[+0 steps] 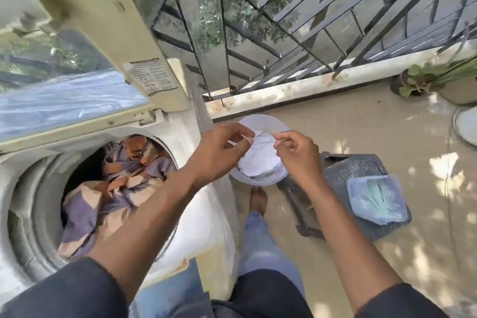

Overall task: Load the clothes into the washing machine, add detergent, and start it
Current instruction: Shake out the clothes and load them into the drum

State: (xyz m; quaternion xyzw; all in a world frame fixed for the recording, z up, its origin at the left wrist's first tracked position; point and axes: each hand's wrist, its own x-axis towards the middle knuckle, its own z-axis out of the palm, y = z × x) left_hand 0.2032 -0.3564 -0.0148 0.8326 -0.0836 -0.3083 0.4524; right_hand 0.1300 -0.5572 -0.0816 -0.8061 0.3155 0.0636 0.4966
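your left hand (222, 147) and right hand (296, 152) are raised side by side over the floor to the right of the washing machine (31, 188), each with thumb and fingertips pinched together on the top edge of a small white packet (260, 137) stretched between them; whether this is the detergent cannot be read from here. the remaining fingers of both hands curl loosely inward. directly below the packet sits a round white tub (258, 178) with crumpled white material inside, standing on the floor just beside the machine's right wall. the machine's lid (85, 33) stands raised at the back, and its round drum opening holds the clothes (113, 186), a purple, orange and beige patterned bundle that fills the opening and spills toward its near rim. right of the tub lies a dark grey crate (361, 170) with a pale blue square lid (374, 199) resting on top. your bare foot (258, 201) is planted between machine and crate, beneath the tub. a black metal railing (284, 33) runs along the far edge, and potted plants (426, 80) stand in the right corner.
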